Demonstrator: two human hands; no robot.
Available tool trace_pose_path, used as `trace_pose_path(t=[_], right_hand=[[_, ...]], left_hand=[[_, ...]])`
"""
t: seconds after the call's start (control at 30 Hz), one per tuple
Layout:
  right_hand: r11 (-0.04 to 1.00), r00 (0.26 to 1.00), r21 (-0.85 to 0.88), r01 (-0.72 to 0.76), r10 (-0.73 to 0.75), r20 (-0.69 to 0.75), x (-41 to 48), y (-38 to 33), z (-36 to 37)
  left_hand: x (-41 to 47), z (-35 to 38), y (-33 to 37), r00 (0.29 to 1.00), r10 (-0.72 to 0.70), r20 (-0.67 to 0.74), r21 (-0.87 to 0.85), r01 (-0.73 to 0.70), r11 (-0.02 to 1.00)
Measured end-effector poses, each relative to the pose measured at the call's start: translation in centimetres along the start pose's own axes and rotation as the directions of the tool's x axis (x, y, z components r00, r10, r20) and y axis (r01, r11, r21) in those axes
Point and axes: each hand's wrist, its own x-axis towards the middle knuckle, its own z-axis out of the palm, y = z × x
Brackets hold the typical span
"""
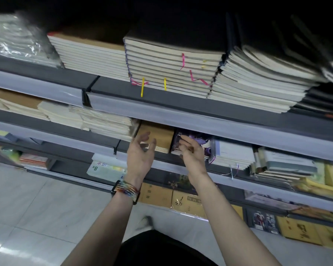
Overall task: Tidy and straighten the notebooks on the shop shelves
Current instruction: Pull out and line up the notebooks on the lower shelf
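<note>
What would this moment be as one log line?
stage: both hands at middle shelf | left hand: open, by brown notebook stack | right hand: open, by purple notebook | held: nothing

Purple notebook (198,136) half behind the right hand (194,154); top-right dark notebook stack (306,35) blurred, edge-cut.

- On the upper shelf (181,112), three notebook stacks side by side: middle stack (169,68) between left stack (90,54) and right stack (258,81).
- On the shelf below (238,186), left grip (140,154) before a low stack (158,135), right grip (193,152) before the neighbouring notebook (196,137).
- Down left, the floor (37,208).
</note>
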Motion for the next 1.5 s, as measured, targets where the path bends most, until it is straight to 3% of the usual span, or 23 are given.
trace_pose_path(t=[0.27,0.73,1.5], right_hand=[[0.986,0.986,-0.023,0.164,-0.164,0.024,-2.3,-2.5,-4.0],[0.960,0.959,-0.075,0.268,-0.259,0.112,-6.5,-5.4,-12.1],[0.922,0.916,0.062,0.383,-0.370,-0.154,-9.0,-9.6,-25.3]], left_hand=[[-4.2,0.6,4.5,0.990,0.124,-0.059,-0.043,-0.127,0.991],[-9.5,3.4,10.4,0.949,0.288,-0.126,-0.073,-0.299,0.952],[-11.9,11.3,21.4,0.877,0.478,0.034,-0.266,-0.453,0.851]])
